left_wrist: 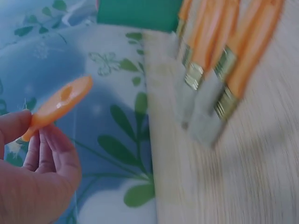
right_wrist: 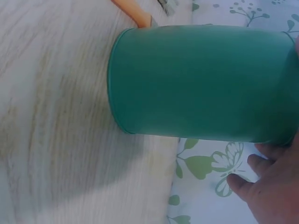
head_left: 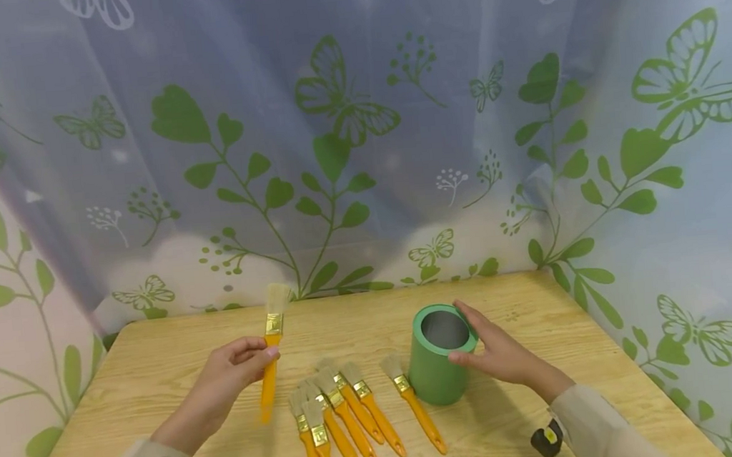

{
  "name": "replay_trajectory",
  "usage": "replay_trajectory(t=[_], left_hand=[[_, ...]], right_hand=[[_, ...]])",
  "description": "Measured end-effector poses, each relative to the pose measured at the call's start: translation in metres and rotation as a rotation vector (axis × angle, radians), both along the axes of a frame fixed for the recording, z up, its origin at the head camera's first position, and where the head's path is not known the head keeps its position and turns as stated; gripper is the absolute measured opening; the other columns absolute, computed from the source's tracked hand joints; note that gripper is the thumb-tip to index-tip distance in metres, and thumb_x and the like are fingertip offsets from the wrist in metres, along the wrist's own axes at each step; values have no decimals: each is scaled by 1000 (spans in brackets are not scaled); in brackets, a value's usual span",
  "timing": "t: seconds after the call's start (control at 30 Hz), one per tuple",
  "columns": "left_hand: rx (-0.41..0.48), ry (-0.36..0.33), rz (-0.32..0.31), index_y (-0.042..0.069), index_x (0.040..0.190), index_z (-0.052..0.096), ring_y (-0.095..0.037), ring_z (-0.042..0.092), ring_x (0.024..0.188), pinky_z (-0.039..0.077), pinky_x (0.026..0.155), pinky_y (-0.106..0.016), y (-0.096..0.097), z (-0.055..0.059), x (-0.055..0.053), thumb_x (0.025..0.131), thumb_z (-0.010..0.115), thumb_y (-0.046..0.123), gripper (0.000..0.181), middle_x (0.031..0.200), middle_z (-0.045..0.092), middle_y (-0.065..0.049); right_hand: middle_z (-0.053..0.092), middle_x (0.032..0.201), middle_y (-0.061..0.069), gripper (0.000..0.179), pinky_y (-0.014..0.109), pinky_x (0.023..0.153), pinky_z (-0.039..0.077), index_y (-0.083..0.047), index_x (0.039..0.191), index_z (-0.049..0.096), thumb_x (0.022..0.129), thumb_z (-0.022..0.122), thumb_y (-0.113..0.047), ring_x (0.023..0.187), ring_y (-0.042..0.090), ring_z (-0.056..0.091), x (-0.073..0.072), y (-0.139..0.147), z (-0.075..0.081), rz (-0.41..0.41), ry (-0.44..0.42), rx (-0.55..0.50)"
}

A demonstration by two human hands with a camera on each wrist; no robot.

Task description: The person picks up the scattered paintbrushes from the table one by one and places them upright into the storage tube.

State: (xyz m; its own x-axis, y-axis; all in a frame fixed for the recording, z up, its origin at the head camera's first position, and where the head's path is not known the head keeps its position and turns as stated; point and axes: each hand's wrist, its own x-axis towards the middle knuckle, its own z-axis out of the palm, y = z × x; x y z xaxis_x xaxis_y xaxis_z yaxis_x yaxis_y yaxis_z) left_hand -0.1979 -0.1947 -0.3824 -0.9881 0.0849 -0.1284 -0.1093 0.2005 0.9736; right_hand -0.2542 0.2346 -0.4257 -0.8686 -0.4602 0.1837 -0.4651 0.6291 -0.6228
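My left hand [head_left: 232,375] pinches a paintbrush [head_left: 267,387] by its orange handle between thumb and fingers, raised over the table with the pale bristles up. In the left wrist view, that brush's handle end [left_wrist: 63,100] juts out past the thumb. On the right, my right hand [head_left: 505,350] holds the upper part of a green cylindrical can [head_left: 438,373], thumb at the near side of its rim and index finger along the far side. The can stands upright, its top open and its inside grey. In the right wrist view, the other fingers [right_wrist: 240,185] spread beside the can wall.
Several similar paintbrushes [head_left: 349,420] lie in a loose, overlapping group on the light wooden table [head_left: 187,336]. One separate brush [head_left: 422,414] lies close to the can's left side. A curtain [head_left: 265,258] printed with leaves and butterflies hangs behind the table and along its sides.
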Motion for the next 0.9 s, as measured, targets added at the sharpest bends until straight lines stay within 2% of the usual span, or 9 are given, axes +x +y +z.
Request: replay_trajectory(t=[0.2, 0.33, 0.4, 0.47, 0.67, 0.8, 0.9], left_hand=[[141, -25, -23, -5, 133, 43, -15, 63, 99, 54, 86, -27, 20, 10, -3, 93, 66, 22, 53, 112, 61, -8], [253, -26, -45, -6, 142, 33, -15, 66, 98, 54, 87, -25, 35, 19, -8, 93, 64, 11, 61, 128, 50, -20], [280, -12, -61, -6, 144, 30, -14, 66, 99, 53, 88, -26, 43, 24, -11, 92, 63, 8, 63, 132, 44, -23], [293, 0, -65, -6, 143, 31, -14, 65, 99, 54, 88, -26, 52, 29, -13, 92, 64, 7, 62, 130, 44, -22], [323, 29, -65, -3, 127, 40, -15, 63, 95, 55, 86, -31, 76, 38, -24, 90, 66, 6, 46, 109, 51, -10], [318, 57, -80, -2, 120, 46, -15, 62, 92, 54, 88, -35, 92, 44, -30, 90, 66, 6, 38, 104, 56, -8], [312, 82, -94, -1, 118, 52, -16, 62, 93, 53, 90, -36, 105, 48, -32, 88, 67, 5, 34, 103, 61, -7]], right_hand=[[17, 156, 22, 89, 71, 102, 28, -12, 154, 12, 89, 67, -38, 139, 47, 22, -1, 1, -6, 3, -22, -45], [18, 157, 20, 89, 71, 101, 29, -17, 155, 11, 89, 67, -38, 139, 46, 23, -3, 0, -8, -5, -29, -55], [19, 156, 20, 89, 70, 101, 30, -18, 155, 12, 88, 68, -38, 139, 46, 25, -4, -1, -9, -10, -28, -58], [20, 156, 20, 89, 70, 101, 30, -19, 154, 13, 88, 68, -38, 138, 46, 25, -4, -1, -10, -14, -29, -66], [25, 154, 20, 87, 70, 99, 32, -22, 154, 16, 87, 70, -35, 136, 46, 30, -4, -1, -13, -20, -34, -107], [27, 153, 20, 86, 69, 99, 33, -21, 153, 18, 86, 71, -33, 136, 46, 31, -4, 0, -15, -25, -25, -136], [32, 151, 21, 85, 66, 98, 37, -19, 153, 19, 87, 72, -29, 132, 44, 38, -4, -1, -19, -19, -16, -176]])
